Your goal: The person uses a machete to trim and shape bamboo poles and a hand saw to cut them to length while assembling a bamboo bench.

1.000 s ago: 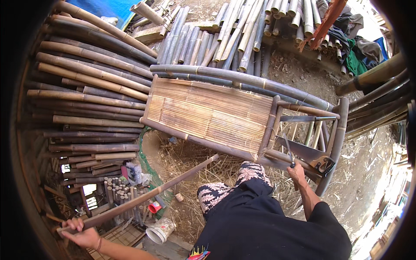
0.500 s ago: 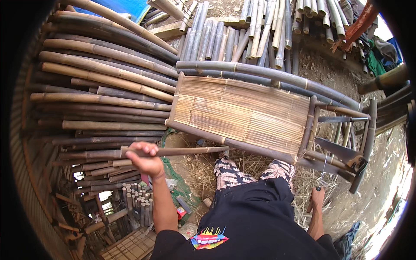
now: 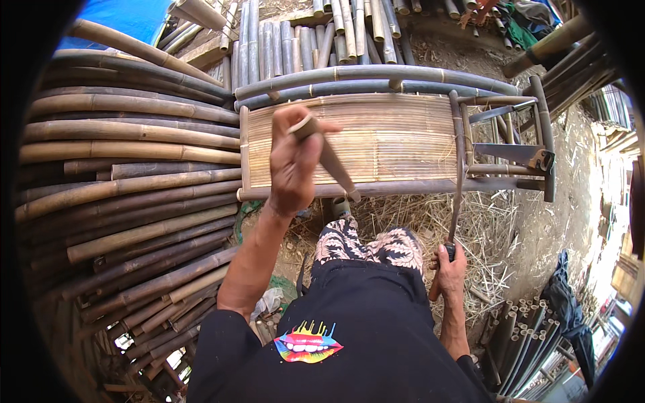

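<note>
My left hand (image 3: 293, 168) is raised over the left half of a bamboo bench. Its fingers close round a split bamboo piece (image 3: 334, 164), whose upper end tilts toward me while the other slants down to the bench's near rail. Lower on the right, my right hand (image 3: 451, 269) grips a long knife. The narrow dark blade (image 3: 457, 208) points away from me, up across the near rail near the right end of the slatted bench top (image 3: 403, 148). A brown handle end shows below the fist.
A handsaw (image 3: 507, 153) lies across the bench's open right end, with another saw blade (image 3: 500, 111) behind it. Long bamboo poles (image 3: 134, 149) are stacked on the left. Shorter lengths (image 3: 269, 54) lie beyond the bench. Straw litter (image 3: 490, 228) covers ground near my legs.
My left hand has swung right and away from me, bringing the bamboo piece over the bench and turning it to point nearer end-on. My right hand has risen with the knife. The view has shifted.
</note>
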A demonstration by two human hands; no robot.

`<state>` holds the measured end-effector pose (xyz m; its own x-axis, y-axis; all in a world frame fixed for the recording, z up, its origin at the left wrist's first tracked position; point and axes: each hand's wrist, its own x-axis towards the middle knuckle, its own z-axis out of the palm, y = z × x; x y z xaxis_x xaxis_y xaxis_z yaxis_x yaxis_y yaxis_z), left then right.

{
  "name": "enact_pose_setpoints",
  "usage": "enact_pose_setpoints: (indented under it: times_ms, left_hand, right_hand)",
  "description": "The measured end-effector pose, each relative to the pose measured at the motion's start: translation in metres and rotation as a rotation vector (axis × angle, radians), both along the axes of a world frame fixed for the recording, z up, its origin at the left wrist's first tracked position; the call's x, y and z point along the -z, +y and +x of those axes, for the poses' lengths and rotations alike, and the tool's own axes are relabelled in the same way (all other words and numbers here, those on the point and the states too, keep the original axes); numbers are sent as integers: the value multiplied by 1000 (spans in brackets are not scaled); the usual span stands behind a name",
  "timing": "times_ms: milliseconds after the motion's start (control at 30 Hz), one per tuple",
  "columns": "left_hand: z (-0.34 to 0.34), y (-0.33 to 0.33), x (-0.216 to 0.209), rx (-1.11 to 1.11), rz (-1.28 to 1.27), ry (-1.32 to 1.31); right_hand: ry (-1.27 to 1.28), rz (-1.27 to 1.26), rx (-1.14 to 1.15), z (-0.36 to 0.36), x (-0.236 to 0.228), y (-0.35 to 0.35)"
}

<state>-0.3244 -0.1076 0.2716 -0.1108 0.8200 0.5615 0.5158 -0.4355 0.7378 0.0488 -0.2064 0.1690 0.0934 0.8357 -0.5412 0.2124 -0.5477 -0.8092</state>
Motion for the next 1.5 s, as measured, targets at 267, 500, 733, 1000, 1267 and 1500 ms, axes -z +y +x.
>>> enact_pose_setpoints:
  times_ms: [267, 500, 733, 1000, 1267, 1500]
  left_hand:
    - [79, -17, -65, 240, -213, -235]
    - [175, -47, -53, 377, 20, -21]
    - [236, -100, -52, 502, 40, 119]
    - [253, -126, -49, 522, 67, 171]
    - [256, -135, -48, 545, 62, 163]
    - [262, -143, -63, 489, -87, 216]
  right_hand:
    - [126, 227, -78, -28, -101, -32]
    - [131, 459, -50, 29, -144, -96]
    - [-49, 599, -131, 58, -171, -136]
    - [-62, 679, -186, 61, -180, -154]
    - [-54, 666, -204, 64, -185, -162]
    - [-58, 618, -174, 65, -184, -165]
